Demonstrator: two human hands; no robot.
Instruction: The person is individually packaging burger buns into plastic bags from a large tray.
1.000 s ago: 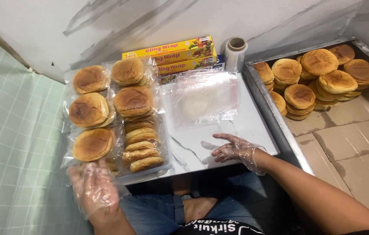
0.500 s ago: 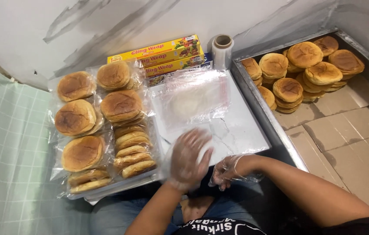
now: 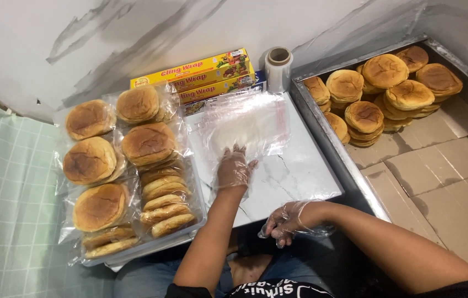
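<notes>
My left hand (image 3: 234, 167), in a thin clear plastic glove, lies flat with fingers spread on the white marbled board (image 3: 294, 176), its fingertips at the near edge of a stack of clear plastic bags (image 3: 253, 124). It holds nothing. My right hand (image 3: 288, 222), also gloved, hangs just off the board's near edge with fingers loosely curled and nothing in it. Bagged burger buns (image 3: 134, 165) are piled on the board's left side, some flat, some on edge.
Yellow cling-wrap boxes (image 3: 201, 74) and a film roll (image 3: 278, 66) stand against the wall. At right a metal tray (image 3: 333, 149) lined with cardboard (image 3: 432, 165) holds several loose buns (image 3: 383, 88). Green tiled floor (image 3: 7, 209) lies on the left.
My left hand came up from the lower left, crossed the board and now rests by the clear bags. My right hand drew back off the board to its near edge.
</notes>
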